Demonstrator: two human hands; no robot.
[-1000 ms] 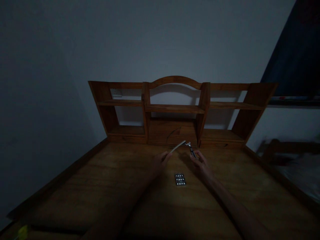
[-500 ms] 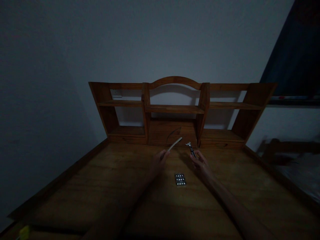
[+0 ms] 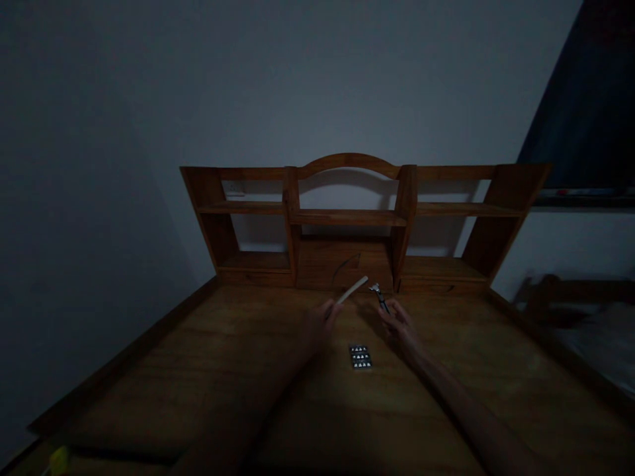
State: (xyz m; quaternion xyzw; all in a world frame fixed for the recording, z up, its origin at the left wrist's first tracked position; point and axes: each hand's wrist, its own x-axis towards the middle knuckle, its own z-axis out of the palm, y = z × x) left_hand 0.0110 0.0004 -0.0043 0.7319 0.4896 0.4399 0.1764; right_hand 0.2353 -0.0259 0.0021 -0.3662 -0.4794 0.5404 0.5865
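While held, stick point(image 3: 352, 290) slanting right, tool point(image 3: 381, 299) left

Between the left hand point(image 3: 320, 324) and the right hand point(image 3: 398, 324) runs an open lane, partly crossed by the strip point(image 3: 353, 289) slanting from the left fingers. Its tip stops just short of the tool point(image 3: 380, 297) jutting beyond the right fingers, so the gap there is narrow. Nearer the wearer than both sets of fingers, the case point(image 3: 360, 357) sits low in that lane. Outward of the fingers, table point(image 3: 238, 344) lies open on either side toward raised borders. Beyond the fingertips, the shelf point(image 3: 347, 217) blocks forward reach, its upright dividers leaving openings between them.
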